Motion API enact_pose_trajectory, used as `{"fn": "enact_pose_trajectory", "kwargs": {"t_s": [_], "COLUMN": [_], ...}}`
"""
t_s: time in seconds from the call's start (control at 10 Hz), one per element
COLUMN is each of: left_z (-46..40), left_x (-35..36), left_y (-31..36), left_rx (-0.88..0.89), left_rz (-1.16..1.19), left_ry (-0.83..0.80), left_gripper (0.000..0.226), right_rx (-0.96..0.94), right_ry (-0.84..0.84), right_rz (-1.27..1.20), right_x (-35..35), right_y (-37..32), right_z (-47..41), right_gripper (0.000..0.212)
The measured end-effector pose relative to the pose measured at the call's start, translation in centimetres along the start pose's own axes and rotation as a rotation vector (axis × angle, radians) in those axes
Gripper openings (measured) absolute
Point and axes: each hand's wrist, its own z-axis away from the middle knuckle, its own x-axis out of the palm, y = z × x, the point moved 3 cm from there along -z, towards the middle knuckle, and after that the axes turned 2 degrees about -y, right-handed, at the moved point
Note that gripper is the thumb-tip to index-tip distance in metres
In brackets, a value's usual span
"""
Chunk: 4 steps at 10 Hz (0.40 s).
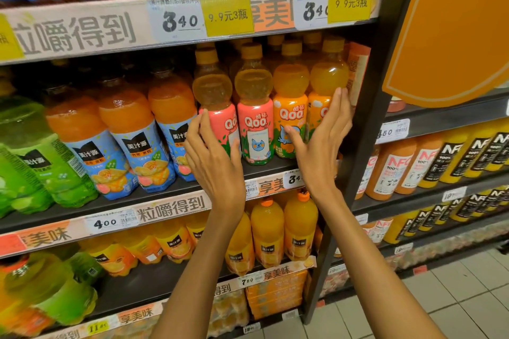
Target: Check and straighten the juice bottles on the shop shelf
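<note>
On the middle shelf [264, 166], at the right end, four small juice bottles stand upright in the front row, shoulder to shoulder, caps up, with more of the same behind them.

Front row, from 9 o'clock to 3 o'clock: first pink-label bottle [213, 96], second pink-label bottle [254, 118], first orange-label bottle [290, 115], second orange-label bottle [326, 91]. All labels face out.

My left hand [213, 158] is curved around the first pink-label bottle. Fingers wrap its 9 o'clock side, thumb [234, 150] lies on the label at the front. Grip looks light; fingers are bent, not clenched.

My right hand [319, 140] is flat and open, fingers straight and together, pointing toward 12 o'clock. It lies against the 3 o'clock side of the second orange-label bottle, fingertips reaching the bulge above the label. Thumb crosses the front of the first orange-label bottle. Holds nothing; only presses.

At 9 o'clock of my left hand, on the same shelf: larger bottles with blue labels [137, 140], touching the first pink one. Further at 9 o'clock, green bottles [35, 157], tilted by the lens.

At 12 o'clock: shelf strip with white price tag [179, 22] and yellow offer tag [228, 15].

At 6 o'clock: lower shelf with big orange bottles [267, 231].

At 3 o'clock: dark upright post [358, 146], then the next bay with black-label bottles [473, 154].
</note>
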Motion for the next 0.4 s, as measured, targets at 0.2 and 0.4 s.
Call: {"fn": "enact_pose_trajectory", "kwargs": {"t_s": [0.2,0.4], "left_z": [0.2,1.1], "left_x": [0.0,-2.7], "left_y": [0.0,-0.6], "left_rx": [-0.009,-0.020], "left_rz": [0.003,0.259], "left_ry": [-0.009,-0.077], "left_gripper": [0.065,0.049], "right_rx": [0.015,-0.108], "right_ry": [-0.015,-0.149], "right_rz": [-0.025,-0.081], "right_x": [0.0,-2.3], "right_y": [0.8,0.4], "right_z": [0.0,2.8], "right_gripper": [0.094,0.083]}}
